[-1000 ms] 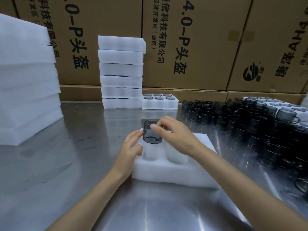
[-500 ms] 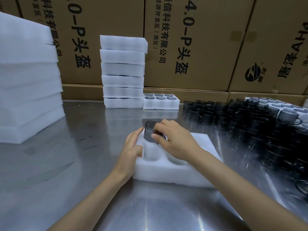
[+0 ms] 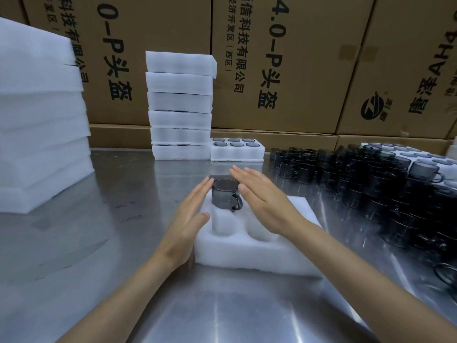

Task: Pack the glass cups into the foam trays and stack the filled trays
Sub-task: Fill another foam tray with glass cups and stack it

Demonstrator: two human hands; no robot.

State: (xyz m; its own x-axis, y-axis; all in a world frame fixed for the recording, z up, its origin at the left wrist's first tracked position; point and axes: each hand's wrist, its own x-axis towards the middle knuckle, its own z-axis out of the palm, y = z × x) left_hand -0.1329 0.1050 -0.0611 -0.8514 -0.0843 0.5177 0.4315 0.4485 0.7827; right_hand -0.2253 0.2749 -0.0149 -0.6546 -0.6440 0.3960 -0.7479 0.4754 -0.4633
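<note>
Foam tray [image 3: 247,253], one grey cup [image 3: 224,196] seated

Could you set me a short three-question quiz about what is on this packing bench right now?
1. True or false: the smoked glass cup in the near foam tray sits fully sunk in its pocket.
2. How many cup rims show in the filled tray beside the tall stack of trays?
3. Which hand rests against the near tray's side? A) left hand B) right hand C) neither

Key
1. False: the cup stands well above the foam, handle showing.
2. Six.
3. A: the left hand lies along the tray's left side, fingers straight; the right hand is flat and open above the tray, holding nothing.
</note>
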